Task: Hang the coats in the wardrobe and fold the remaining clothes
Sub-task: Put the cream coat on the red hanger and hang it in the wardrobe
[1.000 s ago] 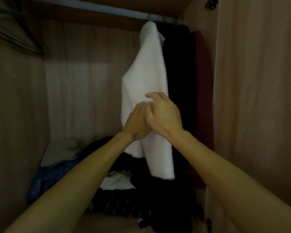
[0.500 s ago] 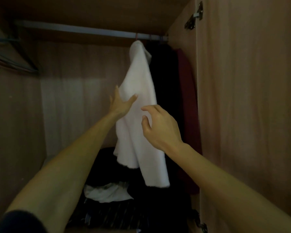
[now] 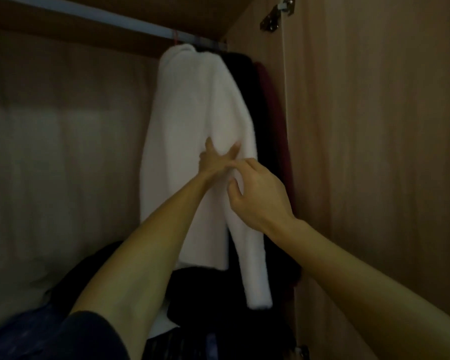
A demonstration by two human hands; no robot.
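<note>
A white fleecy coat [image 3: 190,120] hangs from the wardrobe rail [image 3: 130,27] on a hanger with a red hook. My left hand [image 3: 216,159] lies against the coat's middle with spread, straight fingers pressing the fabric. My right hand [image 3: 255,196] hovers just in front of the coat's sleeve, its fingers loosely curled and holding nothing. Behind the white coat hang a black coat [image 3: 250,81] and a dark red coat [image 3: 273,113], tight against the wardrobe's right wall.
Dark clothes [image 3: 208,289] lie piled on the wardrobe floor under the coats. The open door [image 3: 374,152] with its hinge [image 3: 278,14] stands on the right. The rail's left stretch carries nothing in view.
My left hand slid right and lower across the white coat, from its left edge to its middle. My right hand stayed close in front. The view came nearer and tilted up.
</note>
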